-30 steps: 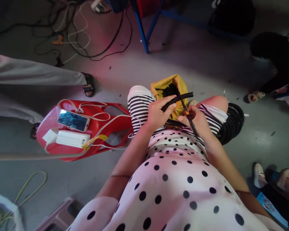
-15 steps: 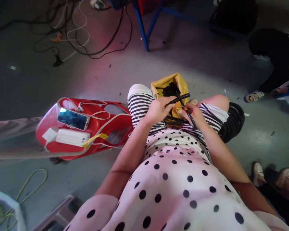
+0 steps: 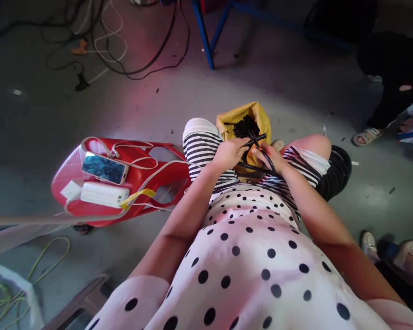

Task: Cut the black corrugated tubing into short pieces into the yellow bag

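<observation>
Over the mouth of a yellow bag (image 3: pixel 227 121), my left hand (image 3: pixel 228 154) is closed on a thin black corrugated tube (image 3: pixel 260 138). Its free end sticks out to the right of my fingers. My right hand (image 3: pixel 274 158) is closed around what look like scissors (image 3: pixel 270 163), with dark handles and a bit of orange near the pivot. Their blades cross the tube just beyond my left fingertips; whether they are apart is too small to tell. Short black pieces (image 3: pixel 246 126) lie inside the bag, which sits between my legs.
A red stool (image 3: pixel 141 183) at left carries a phone (image 3: pixel 105 168) and a white power bank (image 3: pixel 101 195) with cables. A black coil (image 3: pixel 335 172) lies beside my right knee. Cables (image 3: pixel 151 64) and a blue frame leg (image 3: pixel 206 46) are ahead. Other people's feet (image 3: pixel 368 136) are at right.
The scissors have turned slightly in my right hand, their handle loop now showing more. The tube's free end has shifted a little to the left. Both hands stay over the bag.
</observation>
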Motion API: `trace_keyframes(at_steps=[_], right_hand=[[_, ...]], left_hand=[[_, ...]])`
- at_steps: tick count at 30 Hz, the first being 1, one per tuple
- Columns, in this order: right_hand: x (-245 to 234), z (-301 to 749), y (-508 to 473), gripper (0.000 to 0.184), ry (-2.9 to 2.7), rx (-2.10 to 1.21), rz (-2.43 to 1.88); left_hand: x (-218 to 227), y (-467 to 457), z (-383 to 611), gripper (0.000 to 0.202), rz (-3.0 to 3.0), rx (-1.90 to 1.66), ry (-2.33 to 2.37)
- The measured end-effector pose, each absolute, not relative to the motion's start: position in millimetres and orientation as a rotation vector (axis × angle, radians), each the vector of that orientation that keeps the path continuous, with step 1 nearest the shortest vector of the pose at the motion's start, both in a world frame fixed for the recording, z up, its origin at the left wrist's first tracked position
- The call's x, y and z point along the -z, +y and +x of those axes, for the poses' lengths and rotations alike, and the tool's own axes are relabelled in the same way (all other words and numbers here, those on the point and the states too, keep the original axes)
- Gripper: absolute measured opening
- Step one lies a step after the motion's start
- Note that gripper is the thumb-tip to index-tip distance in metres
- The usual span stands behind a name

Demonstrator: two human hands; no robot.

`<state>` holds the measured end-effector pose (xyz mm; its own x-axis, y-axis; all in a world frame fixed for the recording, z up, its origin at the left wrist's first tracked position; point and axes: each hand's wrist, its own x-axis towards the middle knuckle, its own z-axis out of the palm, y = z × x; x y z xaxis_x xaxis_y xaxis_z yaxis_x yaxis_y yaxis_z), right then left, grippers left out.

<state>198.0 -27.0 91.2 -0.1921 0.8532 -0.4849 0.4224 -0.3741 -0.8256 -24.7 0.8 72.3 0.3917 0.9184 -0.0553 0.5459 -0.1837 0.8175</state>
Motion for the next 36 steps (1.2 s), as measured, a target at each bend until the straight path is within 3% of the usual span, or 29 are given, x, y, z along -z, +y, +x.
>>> trace_keyframes(at_steps=[7, 24, 30, 33, 36], right_hand=[[-71.9, 200.0, -17.2, 0.077, -1.548, -1.425, -1.878], [-46.1, 206.3, -3.5, 0.076, -1.663, -1.36, -1.946], [-38.6, 202.8, -4.9, 0.076, -1.497, -1.305, -1.992], [-43.5, 205.8, -7.8, 0.074, -1.418, -1.346, -1.989], [-55.6, 212.5, -24.2, 0.074, -1.329, -1.579, -1.864]], left_hand=[[-62.1, 6.9, -15.0, 0.042, 1.885, -0.493, 1.356], [-50.3, 5.7, -14.1, 0.044, 1.986, -0.339, 1.405], [-44.7, 7.7, -4.9, 0.033, 1.762, -0.553, 1.409], [-44.0, 12.9, -2.5, 0.021, 1.355, -0.819, 1.429], [-56.0, 21.7, -6.4, 0.027, 0.768, -1.057, 1.303]])
